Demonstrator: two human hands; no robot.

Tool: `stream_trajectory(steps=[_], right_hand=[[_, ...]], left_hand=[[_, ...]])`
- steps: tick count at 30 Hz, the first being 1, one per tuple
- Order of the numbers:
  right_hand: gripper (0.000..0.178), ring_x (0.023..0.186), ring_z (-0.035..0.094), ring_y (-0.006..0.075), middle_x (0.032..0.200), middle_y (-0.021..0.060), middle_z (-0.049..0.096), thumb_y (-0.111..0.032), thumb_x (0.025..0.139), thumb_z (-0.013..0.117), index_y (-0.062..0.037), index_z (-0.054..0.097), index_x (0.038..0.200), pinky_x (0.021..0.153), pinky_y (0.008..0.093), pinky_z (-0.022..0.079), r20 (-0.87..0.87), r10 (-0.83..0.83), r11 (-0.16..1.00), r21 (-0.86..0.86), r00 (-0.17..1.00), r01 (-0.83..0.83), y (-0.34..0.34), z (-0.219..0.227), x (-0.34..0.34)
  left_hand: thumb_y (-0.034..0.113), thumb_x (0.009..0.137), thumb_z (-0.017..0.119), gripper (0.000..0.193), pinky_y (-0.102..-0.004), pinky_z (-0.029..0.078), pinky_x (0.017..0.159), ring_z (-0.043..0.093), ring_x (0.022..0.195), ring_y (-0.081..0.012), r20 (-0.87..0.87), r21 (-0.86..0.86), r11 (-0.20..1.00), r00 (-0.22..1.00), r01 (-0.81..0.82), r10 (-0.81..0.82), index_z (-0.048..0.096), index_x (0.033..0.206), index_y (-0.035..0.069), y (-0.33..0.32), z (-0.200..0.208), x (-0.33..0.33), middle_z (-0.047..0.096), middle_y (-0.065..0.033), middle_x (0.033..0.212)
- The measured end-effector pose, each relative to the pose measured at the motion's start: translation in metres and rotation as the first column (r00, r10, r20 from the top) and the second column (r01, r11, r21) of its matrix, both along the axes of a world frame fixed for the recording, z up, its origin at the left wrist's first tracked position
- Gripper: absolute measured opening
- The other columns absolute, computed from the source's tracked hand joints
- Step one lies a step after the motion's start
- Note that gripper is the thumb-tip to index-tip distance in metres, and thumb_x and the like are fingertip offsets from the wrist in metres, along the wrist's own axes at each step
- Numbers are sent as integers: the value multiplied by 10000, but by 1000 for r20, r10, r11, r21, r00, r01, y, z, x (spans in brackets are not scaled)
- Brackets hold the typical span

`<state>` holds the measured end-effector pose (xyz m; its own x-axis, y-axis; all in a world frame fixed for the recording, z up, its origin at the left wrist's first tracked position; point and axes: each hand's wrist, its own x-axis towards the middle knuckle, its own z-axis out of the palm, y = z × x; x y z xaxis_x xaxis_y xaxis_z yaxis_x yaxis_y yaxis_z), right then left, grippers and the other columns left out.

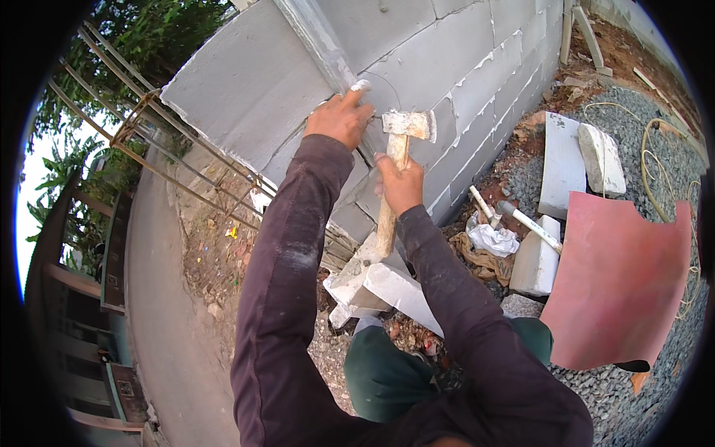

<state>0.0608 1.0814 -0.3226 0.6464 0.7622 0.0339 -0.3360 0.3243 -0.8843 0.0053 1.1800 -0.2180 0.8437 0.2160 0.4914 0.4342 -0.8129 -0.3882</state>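
Observation:
A long grey bar [316, 41] runs down the face of the grey block wall [447, 45]. My left hand [339, 121] is closed round its lower part, with something white on one fingertip. In front of the wall, my right hand [401, 182] grips the wooden handle of a hatchet [409, 125]. Its worn head, spattered white, points up beside my left hand, and the handle's butt hangs down over some broken blocks. The bar's lower end is partly hidden behind my left hand and wrist.
Steel rebars [171, 156] stick out past the wall's left end, beside a road [156, 298]. Broken pale blocks [402, 294] lie by my legs. On the right are a red sheet [622, 283], a white block [562, 164], a white pipe [530, 226] and gravel [625, 402].

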Motion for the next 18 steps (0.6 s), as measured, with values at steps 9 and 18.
stream_trajectory(steps=[9, 18], right_hand=[[143, 440, 490, 121, 554, 38, 497, -136, 790, 560, -2, 547, 740, 425, 255, 419, -33, -56, 998, 23, 998, 56, 6, -3, -3], [173, 444, 479, 110, 566, 29, 494, -161, 773, 590, -3, 541, 722, 409, 250, 421, -139, -130, 983, 111, 982, 146, 12, -6, -11]], left_hand=[[144, 755, 559, 90, -340, 504, 717, 571, 861, -192, -19, -5, 1000, 1000, -18, 18, 611, 827, 129, 0, 0, -3, 502, 2, 1168], [157, 754, 565, 94, -343, 506, 703, 573, 858, -196, -49, 11, 999, 998, -33, 34, 613, 830, 128, -5, 0, -1, 514, -4, 1153]])
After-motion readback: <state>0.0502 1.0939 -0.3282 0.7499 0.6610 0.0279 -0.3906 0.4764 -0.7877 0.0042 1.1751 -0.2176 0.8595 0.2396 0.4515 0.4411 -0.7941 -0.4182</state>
